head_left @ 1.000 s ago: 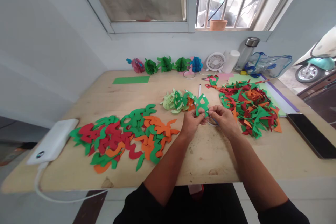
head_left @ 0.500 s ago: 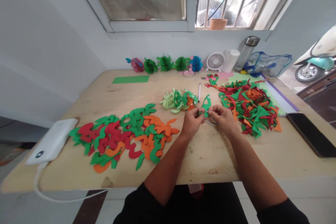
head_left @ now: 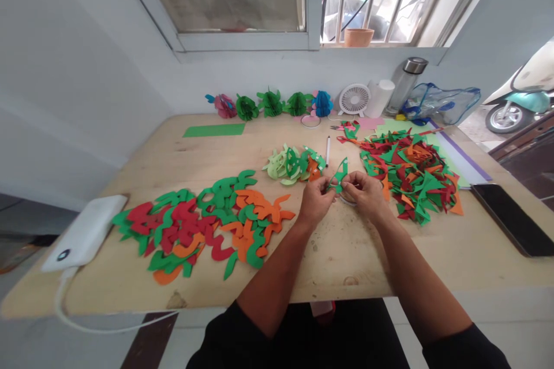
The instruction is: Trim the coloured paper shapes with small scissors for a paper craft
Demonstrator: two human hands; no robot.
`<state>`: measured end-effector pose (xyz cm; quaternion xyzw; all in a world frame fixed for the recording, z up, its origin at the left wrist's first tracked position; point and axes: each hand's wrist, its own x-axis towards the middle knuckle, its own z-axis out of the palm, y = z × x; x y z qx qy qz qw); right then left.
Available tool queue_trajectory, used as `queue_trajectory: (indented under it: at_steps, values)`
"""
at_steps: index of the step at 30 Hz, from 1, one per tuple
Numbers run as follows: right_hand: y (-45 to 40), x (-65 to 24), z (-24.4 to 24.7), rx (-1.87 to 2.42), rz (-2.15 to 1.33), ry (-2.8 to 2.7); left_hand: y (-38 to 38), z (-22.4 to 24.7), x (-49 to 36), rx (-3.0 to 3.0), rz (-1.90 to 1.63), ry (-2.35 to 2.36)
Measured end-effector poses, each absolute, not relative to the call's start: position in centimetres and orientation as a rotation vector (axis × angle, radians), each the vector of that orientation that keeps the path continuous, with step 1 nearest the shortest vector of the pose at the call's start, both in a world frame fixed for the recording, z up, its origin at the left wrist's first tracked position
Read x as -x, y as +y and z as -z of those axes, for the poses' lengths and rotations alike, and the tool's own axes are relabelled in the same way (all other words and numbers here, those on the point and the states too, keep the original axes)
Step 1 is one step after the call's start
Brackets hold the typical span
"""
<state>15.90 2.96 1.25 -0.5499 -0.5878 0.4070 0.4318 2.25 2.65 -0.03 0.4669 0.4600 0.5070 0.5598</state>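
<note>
Between my two hands a green paper cutout [head_left: 341, 172] with small pale patches stands up from the fingertips. My left hand [head_left: 315, 200] pinches its lower left side; my right hand [head_left: 367, 193] has thumb and fingers closed on its lower right side. The fingers hide the bottom of the cutout. Partly under my right hand lies a pale ring-shaped object [head_left: 347, 202], possibly a tape roll. Just beyond my left hand is a small pile of light green, dark green and orange cutouts [head_left: 285, 164], some with white patches. A white pen [head_left: 328, 151] lies beside that pile.
Red, green and orange cutouts [head_left: 186, 225] spread at left near a white power bank [head_left: 86, 233]. Paper scraps [head_left: 415, 173] heap at right, beside a phone [head_left: 513, 219]. Along the wall stand paper turtles [head_left: 272, 105], a small fan [head_left: 355, 99] and a bottle [head_left: 407, 86].
The green cutout has turned a little in my fingers, its top leaning slightly more to the right. Both hands keep their pinch in nearly the same place.
</note>
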Motion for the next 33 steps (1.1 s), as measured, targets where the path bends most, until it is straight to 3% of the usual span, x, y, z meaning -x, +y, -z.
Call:
queue_trajectory:
  at_steps: [33]
  values:
    - [3.12,-15.65,-0.71,1.496,-0.674,-1.679,2.53,-0.39,-2.30,-1.069,-1.141,1.088]
